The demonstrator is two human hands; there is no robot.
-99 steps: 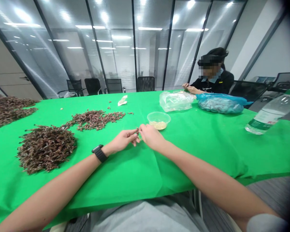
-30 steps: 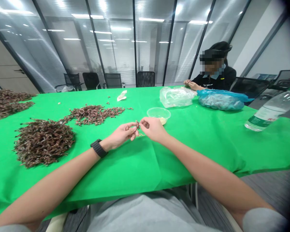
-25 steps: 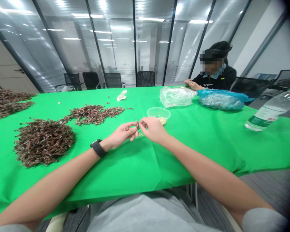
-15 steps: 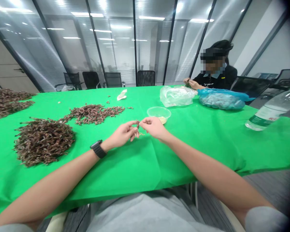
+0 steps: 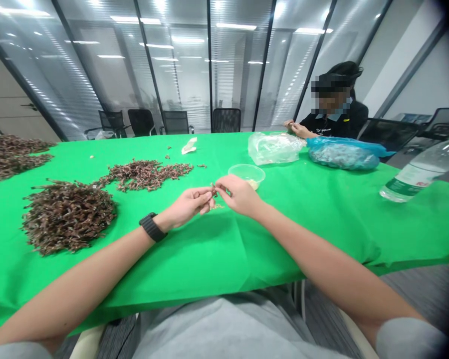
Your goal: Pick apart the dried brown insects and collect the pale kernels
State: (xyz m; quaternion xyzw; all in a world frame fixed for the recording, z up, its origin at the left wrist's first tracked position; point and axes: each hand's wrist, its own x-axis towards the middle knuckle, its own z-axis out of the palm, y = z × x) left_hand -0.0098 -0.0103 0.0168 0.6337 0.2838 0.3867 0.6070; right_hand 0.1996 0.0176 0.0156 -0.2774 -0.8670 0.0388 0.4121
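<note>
My left hand [image 5: 189,204], with a black watch on its wrist, pinches a small dried brown twig-like piece [image 5: 213,190] between thumb and fingers. The fingertips of my right hand [image 5: 243,195] close on the same piece from the other side. Small pale yellow bits [image 5: 219,206] lie on the green cloth just below the fingers. A clear plastic bowl [image 5: 261,172] with some pale yellow contents stands right behind my right hand, which partly hides it. Left of my hands spread a loose heap of brown pieces [image 5: 145,174] and a taller, rounder pile [image 5: 69,217].
Another brown pile [image 5: 11,157] lies at the far left. A crumpled pale wrapper [image 5: 189,146], a clear plastic bag [image 5: 273,148] and a full blue bag [image 5: 342,153] sit farther back. At right lies a tilted water bottle [image 5: 415,174]. Across the table sits a person [image 5: 353,119].
My left fingers have curled in a little around the brown piece. My right hand has shifted slightly, its fingers bending more over the piece. The piles and bowl stay put.
</note>
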